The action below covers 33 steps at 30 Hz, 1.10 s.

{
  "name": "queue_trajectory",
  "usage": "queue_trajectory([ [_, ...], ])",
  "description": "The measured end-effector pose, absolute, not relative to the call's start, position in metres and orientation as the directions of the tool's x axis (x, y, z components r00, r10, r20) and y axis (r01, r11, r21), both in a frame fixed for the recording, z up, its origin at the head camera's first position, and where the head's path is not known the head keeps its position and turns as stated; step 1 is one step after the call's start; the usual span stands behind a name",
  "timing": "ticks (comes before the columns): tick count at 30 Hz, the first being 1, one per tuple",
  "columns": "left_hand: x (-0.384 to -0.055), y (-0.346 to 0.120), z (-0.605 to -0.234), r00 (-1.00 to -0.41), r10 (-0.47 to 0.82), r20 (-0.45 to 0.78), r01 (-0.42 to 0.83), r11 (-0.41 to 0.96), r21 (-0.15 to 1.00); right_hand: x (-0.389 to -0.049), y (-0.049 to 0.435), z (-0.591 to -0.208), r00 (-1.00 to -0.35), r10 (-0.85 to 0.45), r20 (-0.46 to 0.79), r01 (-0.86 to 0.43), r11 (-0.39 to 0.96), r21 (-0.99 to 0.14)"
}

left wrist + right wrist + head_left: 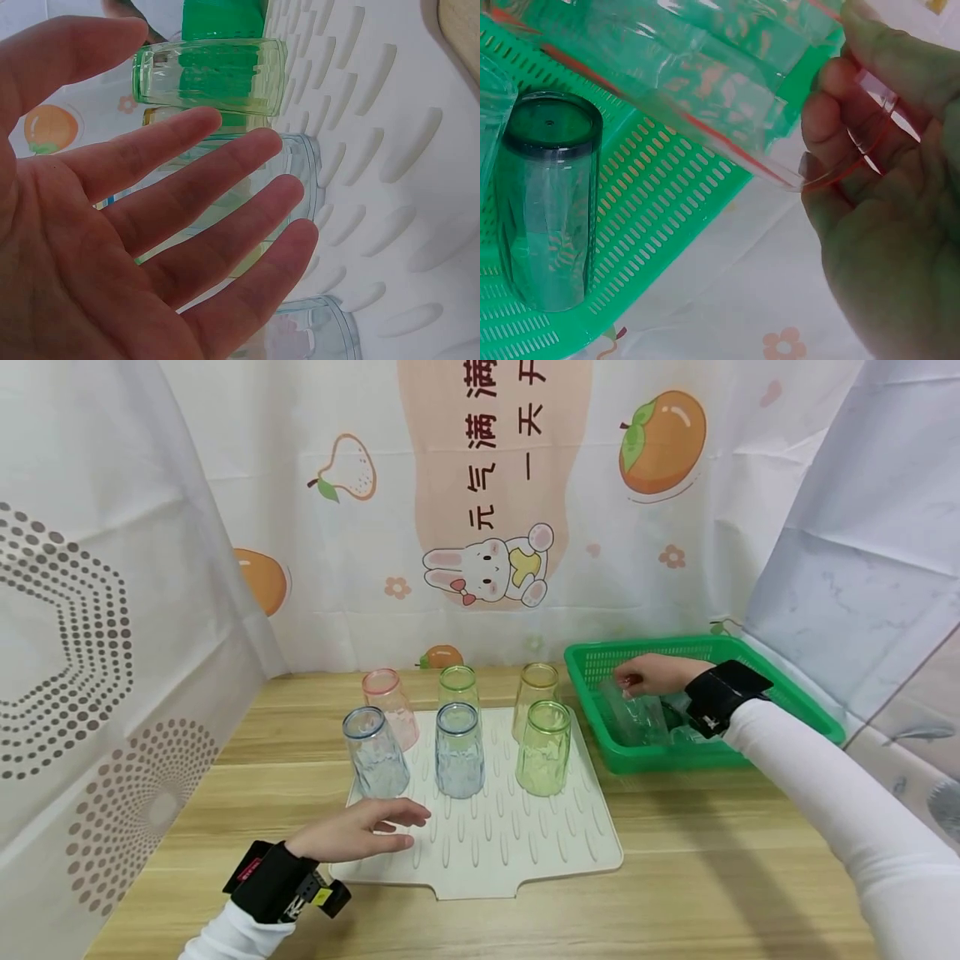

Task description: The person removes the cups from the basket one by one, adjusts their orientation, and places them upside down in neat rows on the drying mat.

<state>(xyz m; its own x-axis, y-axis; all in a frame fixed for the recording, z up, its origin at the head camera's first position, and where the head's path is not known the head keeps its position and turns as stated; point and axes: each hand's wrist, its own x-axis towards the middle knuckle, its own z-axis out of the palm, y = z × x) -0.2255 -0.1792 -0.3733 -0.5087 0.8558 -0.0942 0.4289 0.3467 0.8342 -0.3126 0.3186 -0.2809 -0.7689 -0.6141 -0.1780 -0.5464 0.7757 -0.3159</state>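
My right hand (660, 675) pinches the edge of a clear plastic zip bag (636, 714) over the green basket (637, 762). In the right wrist view the bag (705, 82) shows a red seal strip running to the fingers. A dark-tinted glass (551, 202) stands in the basket beside it. My left hand (360, 829) hovers over the front left of a white ribbed drying mat (480, 860), fingers extended and holding nothing. Nearest to it is a blue glass (378, 768). Another blue glass (460, 768) and a green glass (543, 760) share that front row.
Behind them stand a pink glass (397, 718), another green glass (459, 683) and a yellow glass (534, 693). Other clear items in the basket are partly hidden by the right hand and bag. A printed curtain (337, 568) hangs behind the wooden table (675, 893).
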Motion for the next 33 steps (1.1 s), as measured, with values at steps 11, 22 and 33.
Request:
queue_trajectory([
  [11,-0.224,-0.179,-0.375,-0.517,0.851,-0.089,0.421,0.343,0.840,-0.298,0.319,-0.241,-0.786,-0.616,-0.046,-0.584,0.765,-0.272],
  [22,-0.225,-0.176,-0.377,-0.576,0.817,-0.039,0.391,0.316,0.865,-0.274,0.275,-0.198,-0.618,-0.769,0.165,-0.785,0.595,-0.172],
  [33,-0.235,-0.140,-0.361,-0.657,0.738,0.153,0.353,0.122,0.927,-0.239,0.194,-0.196,-0.498,-0.825,0.269,-0.866,0.459,-0.195],
])
